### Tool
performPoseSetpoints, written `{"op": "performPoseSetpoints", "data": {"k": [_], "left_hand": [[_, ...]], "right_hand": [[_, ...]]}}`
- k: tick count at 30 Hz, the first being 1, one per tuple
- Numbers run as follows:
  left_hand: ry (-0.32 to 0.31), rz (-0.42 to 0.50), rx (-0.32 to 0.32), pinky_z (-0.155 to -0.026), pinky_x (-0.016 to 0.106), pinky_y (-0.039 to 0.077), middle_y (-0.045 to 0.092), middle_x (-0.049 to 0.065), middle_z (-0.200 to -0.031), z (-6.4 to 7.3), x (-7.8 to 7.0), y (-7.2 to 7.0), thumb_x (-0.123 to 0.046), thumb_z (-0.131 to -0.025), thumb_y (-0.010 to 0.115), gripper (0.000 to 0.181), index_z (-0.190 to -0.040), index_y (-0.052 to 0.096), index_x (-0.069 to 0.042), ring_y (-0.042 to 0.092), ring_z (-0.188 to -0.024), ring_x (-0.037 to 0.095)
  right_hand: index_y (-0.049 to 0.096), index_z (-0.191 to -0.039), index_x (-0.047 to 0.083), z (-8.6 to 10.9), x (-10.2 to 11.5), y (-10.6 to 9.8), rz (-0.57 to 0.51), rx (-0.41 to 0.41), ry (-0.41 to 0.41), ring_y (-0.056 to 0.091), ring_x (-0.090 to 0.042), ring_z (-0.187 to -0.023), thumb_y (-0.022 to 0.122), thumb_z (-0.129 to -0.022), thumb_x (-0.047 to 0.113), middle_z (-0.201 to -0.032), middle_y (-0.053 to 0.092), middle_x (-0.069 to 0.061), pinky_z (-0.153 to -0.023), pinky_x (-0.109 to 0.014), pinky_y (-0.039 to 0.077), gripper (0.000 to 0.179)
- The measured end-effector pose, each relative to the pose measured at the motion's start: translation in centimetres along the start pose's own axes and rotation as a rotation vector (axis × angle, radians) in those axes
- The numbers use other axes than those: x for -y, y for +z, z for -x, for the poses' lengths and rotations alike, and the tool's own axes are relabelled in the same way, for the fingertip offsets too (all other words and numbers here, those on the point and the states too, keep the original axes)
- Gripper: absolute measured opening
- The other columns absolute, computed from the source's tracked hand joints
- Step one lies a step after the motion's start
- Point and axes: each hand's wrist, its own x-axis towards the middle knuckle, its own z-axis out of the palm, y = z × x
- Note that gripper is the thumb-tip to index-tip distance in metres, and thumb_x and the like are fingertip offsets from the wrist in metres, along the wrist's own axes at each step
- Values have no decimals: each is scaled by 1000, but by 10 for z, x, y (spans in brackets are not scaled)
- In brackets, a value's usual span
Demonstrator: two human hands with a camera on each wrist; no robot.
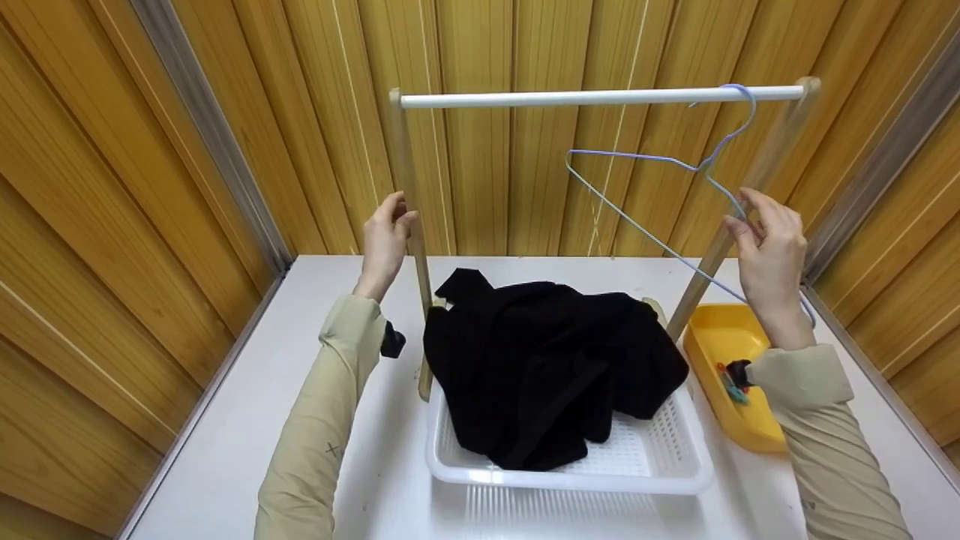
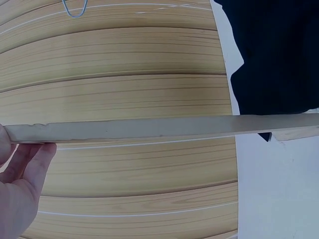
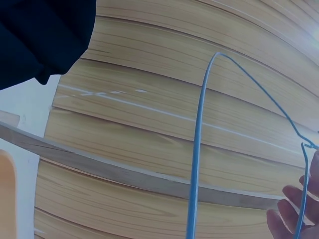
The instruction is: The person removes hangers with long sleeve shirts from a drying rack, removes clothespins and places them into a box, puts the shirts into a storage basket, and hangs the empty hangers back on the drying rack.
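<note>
A blue wire hanger point(image 1: 637, 155) hangs tilted, its hook over the white rod point(image 1: 525, 98) of a wooden rack. My right hand point(image 1: 772, 247) pinches the hanger's right shoulder between thumb and fingers. In the right wrist view the hanger's wire point(image 3: 197, 144) runs past the fingertips. My left hand point(image 1: 385, 244) is at the rack's left post point(image 1: 415, 225), thumb and fingers about it. The left wrist view has the fingers point(image 2: 37, 167) against the post's underside. Below the rod, a black cloth garment point(image 1: 555, 367) lies bunched in a white plastic basket point(image 1: 570, 480).
A yellow tray point(image 1: 712, 330) with small red and green items stands right of the basket, partly behind the right forearm. The rack's right post point(image 1: 709, 270) rises beside it. Wood-patterned panels point(image 1: 480, 180) enclose the white tabletop point(image 1: 375, 465) on the back and sides.
</note>
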Motion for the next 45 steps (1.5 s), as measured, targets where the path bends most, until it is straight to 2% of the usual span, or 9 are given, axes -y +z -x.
{"op": "performPoseSetpoints", "data": {"k": [4,8,11,16,24,28,34,41,45], "left_hand": [[6,-6,2,-68,29,46,57,16,-102,0,0,-1,-4,-91,52,30,-119,51,4,55,-82,20],[22,-8,-3,-67,30,46,57,17,-102,1,-1,-2,-4,-90,53,30,-119,51,5,56,-81,22],[26,-11,-3,-68,31,46,57,18,-102,1,-1,-2,-4,-90,53,30,-118,51,5,56,-82,23],[31,5,-4,-68,30,46,58,19,-102,1,0,-2,-3,-90,53,30,-118,51,6,56,-82,23],[22,37,-2,-69,30,46,57,17,-102,1,4,-4,-5,-90,53,30,-119,51,4,55,-85,21],[27,52,-5,-71,33,47,57,17,-102,1,7,-6,-5,-89,54,29,-117,52,4,55,-87,22],[33,69,-8,-71,31,47,57,16,-101,1,7,-9,-3,-89,54,27,-115,53,5,54,-89,22],[38,78,-8,-69,29,46,58,15,-97,4,5,-10,-5,-89,56,27,-114,54,6,55,-85,21],[30,56,11,-80,30,43,56,15,-105,8,2,-12,-11,-91,55,33,-119,51,5,52,-97,23]], "right_hand": [[57,-115,-5,-1,5,0,-5,-3,-99,39,-27,-114,66,-80,4,-122,52,-15,-96,-32,28,37],[55,-116,-4,0,11,0,32,0,-141,35,-26,-119,66,-79,4,-126,48,-15,-99,-33,22,39],[56,-116,-3,4,16,1,49,-20,-177,33,-25,-120,66,-80,4,-128,46,-14,-99,-34,23,37],[58,-110,-4,13,31,9,4,-29,-331,39,-31,-113,66,-79,-4,-123,50,-16,-94,-40,30,32],[60,-107,-3,44,45,34,-158,102,-469,46,-36,-104,68,-70,-15,-116,54,-16,-89,-42,33,40],[59,-108,-3,58,45,42,-193,197,-487,46,-37,-102,69,-69,-15,-115,53,-17,-89,-41,33,43],[57,-114,-1,65,42,47,-173,294,-476,46,-33,-104,68,-73,-11,-119,51,-14,-90,-38,33,45],[55,-115,-3,70,35,53,-199,315,-447,45,-33,-106,68,-73,-11,-118,50,-15,-91,-36,33,44],[54,-114,-5,71,32,56,-220,310,-450,44,-33,-108,68,-73,-13,-118,50,-15,-93,-36,31,44]]}}
